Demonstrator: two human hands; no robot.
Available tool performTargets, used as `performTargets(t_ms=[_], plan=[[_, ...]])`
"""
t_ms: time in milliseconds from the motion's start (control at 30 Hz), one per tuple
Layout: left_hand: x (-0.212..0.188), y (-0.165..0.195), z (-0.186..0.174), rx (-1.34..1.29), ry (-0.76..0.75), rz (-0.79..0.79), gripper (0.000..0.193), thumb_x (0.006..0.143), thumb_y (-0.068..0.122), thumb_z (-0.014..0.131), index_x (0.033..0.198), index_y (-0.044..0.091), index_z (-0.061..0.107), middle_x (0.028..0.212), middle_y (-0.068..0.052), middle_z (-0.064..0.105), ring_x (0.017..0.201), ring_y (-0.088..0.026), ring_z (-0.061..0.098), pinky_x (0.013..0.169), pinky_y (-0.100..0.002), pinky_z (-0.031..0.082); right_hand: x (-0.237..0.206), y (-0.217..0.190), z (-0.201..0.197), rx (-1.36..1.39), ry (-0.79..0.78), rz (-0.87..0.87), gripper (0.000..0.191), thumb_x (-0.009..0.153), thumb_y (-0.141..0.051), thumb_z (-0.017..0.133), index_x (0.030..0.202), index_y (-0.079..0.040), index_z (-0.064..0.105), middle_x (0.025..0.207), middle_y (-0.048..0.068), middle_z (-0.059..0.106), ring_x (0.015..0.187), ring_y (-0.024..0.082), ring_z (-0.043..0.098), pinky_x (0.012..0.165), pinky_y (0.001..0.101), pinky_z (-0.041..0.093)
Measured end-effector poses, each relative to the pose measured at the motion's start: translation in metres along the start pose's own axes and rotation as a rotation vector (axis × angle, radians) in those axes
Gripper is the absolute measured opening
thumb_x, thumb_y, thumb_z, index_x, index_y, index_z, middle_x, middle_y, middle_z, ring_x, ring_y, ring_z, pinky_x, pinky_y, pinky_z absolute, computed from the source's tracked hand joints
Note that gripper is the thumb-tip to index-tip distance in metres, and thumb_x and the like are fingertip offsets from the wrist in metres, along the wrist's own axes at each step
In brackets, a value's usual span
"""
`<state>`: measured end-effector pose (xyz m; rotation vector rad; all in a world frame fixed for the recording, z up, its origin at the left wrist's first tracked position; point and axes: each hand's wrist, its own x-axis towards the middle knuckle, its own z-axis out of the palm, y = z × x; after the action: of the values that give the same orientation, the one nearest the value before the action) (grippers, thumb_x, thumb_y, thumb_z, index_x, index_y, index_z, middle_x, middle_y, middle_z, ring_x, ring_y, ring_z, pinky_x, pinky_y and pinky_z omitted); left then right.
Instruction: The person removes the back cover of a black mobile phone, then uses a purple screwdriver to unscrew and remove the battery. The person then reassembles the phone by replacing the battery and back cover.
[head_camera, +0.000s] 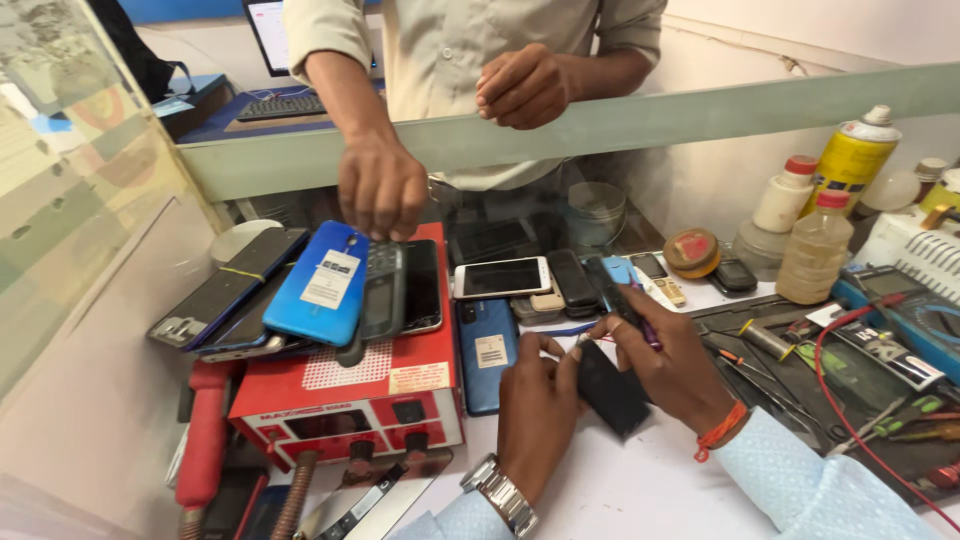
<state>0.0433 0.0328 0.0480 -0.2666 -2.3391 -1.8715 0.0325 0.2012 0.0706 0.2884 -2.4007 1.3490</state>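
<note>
Both hands pinching one thin flat black phone panel | left hand on its near edge, right hand on its far edge | light, stiff, probably fragile, so I'd hold edges only

Bright, even daylight across the white bench, soft short shadows under the hands, pale glare on the glass panel at the left edge, wide-angle bending at the corners, slight motion blur throughout.

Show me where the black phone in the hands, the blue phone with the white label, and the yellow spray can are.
black phone (610, 392), head view, back panel
blue phone (318, 285), head view, blue back
yellow spray can (853, 160), head view, body
</note>
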Motion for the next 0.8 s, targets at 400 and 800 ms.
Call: performTargets(t_ms=[400,800], plan=[[0.016,-0.024,-0.005,-0.398,0.121,-0.066,0.022,0.101,0.017,0.056,0.109,-0.003,0.062,0.082,-0.011,0.078,0.071,-0.015,0.078,0.057,-0.026,0.066,-0.005,0.001,0.003,0.172,-0.003,-0.067,0.026,0.098,-0.021,0.062,0.102,0.002,0.072,0.075,0.006,0.076,0.06,0.007,0.069,0.053,0.0262,0.055],[0.018,-0.034,-0.007,-0.613,0.038,-0.109,0.045,0.106,0.035,0.04,0.106,-0.002,0.068,0.097,-0.01,0.076,0.092,-0.018,0.079,0.076,-0.031,0.065,-0.008,-0.006,0.025,-0.21,-0.042,0.023,0.038,0.09,-0.03,0.069,0.126,-0.015,0.072,0.066,0.01,0.073,0.052,0.012,0.061,0.052,0.0302,0.05]])
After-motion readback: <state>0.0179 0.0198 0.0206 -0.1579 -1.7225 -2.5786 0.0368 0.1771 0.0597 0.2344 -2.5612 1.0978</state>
